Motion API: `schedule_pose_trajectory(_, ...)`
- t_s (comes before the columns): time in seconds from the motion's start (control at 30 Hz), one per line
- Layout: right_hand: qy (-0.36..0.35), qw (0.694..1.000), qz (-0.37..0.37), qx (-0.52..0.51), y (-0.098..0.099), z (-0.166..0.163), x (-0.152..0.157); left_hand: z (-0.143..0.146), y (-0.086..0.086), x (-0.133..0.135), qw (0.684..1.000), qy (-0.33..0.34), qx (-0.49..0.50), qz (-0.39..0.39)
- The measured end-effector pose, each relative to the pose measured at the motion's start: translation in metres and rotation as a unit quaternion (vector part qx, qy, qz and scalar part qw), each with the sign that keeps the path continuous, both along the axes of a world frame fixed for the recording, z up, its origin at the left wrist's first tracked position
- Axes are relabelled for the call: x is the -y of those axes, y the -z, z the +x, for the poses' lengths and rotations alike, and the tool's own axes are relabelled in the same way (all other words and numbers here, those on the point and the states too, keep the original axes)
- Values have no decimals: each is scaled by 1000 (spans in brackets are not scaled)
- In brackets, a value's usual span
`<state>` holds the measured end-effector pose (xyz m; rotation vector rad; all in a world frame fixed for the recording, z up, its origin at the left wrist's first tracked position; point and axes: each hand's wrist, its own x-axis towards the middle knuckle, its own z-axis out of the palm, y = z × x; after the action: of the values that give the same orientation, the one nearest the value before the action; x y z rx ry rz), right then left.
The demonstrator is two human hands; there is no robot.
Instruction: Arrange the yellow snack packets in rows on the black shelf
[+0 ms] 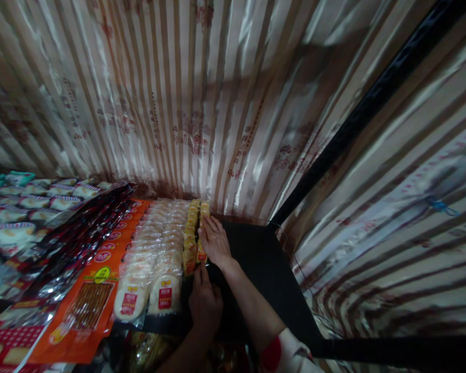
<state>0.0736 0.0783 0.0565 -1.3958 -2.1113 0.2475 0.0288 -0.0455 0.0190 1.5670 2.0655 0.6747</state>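
A narrow double row of small yellow snack packets (190, 241) stands on a black shelf (256, 259). My right hand (215, 241) lies with outstretched fingers along the right-hand column of these packets, touching them. Below it, my left hand (205, 300) points its fingers upward, the tips against the lower front end of the same column. Its other fingers are partly in shadow. Immediately left of the yellow packets run two rows of round pastries in clear wrappers (165, 295), with red labels on the front ones.
Orange snack bags (87, 305) overlap in a row farther left, beside dark glossy packets (73, 238) and white wrapped snacks (13, 235). Striped plastic sheeting (202, 103) hangs behind. A black post (357, 119) rises from the shelf's back right corner.
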Motion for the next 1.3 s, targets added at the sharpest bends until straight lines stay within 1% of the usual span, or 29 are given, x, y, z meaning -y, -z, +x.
schedule_pose_trajectory(0.07,17,999,-19,-28,4,1,-7,1,1,0,1000,-3,-1,7)
schedule_pose_trajectory(0.13,28,997,-54,-47,8,-1,-13,1,1,0,1000,-3,-3,11)
schedule_pose_trajectory(0.23,18,995,-87,-54,11,-5,-19,1,2,1,1000,-4,-3,11)
schedule_pose_trajectory(0.33,28,996,-78,-46,10,-8,-21,1,3,1,1000,-8,1,12)
schedule_pose_trajectory(0.4,41,997,-49,-31,6,-9,-21,1,3,1,1000,-7,6,12)
schedule_pose_trajectory(0.47,38,999,-14,-12,1,-8,-21,1,3,1,1000,-6,8,14)
schedule_pose_trajectory(0.53,21,1000,0,10,-3,-8,-22,2,4,1,1000,-8,8,16)
schedule_pose_trajectory(0.6,5,1000,-12,27,-4,-8,-24,2,5,1,1000,-10,7,16)
schedule_pose_trajectory(0.7,-2,999,-35,30,-1,-8,-27,2,6,0,1000,-9,5,15)
schedule_pose_trajectory(0.87,3,999,-25,32,1,-5,-41,3,7,0,1000,-13,0,11)
schedule_pose_trajectory(1.07,-13,997,-47,63,0,-3,-56,4,8,0,1000,-12,-10,11)
schedule_pose_trajectory(1.13,-29,998,-40,41,1,-2,-57,4,8,-1,1000,-14,-11,11)
schedule_pose_trajectory(1.2,-37,999,-37,-6,3,0,-59,3,7,-1,1000,-16,-10,7)
schedule_pose_trajectory(1.23,-31,998,-42,-37,4,1,-61,3,7,-1,1000,-16,-7,5)
schedule_pose_trajectory(1.3,8,993,-61,-103,10,3,-66,3,7,-1,1000,-13,-1,0)
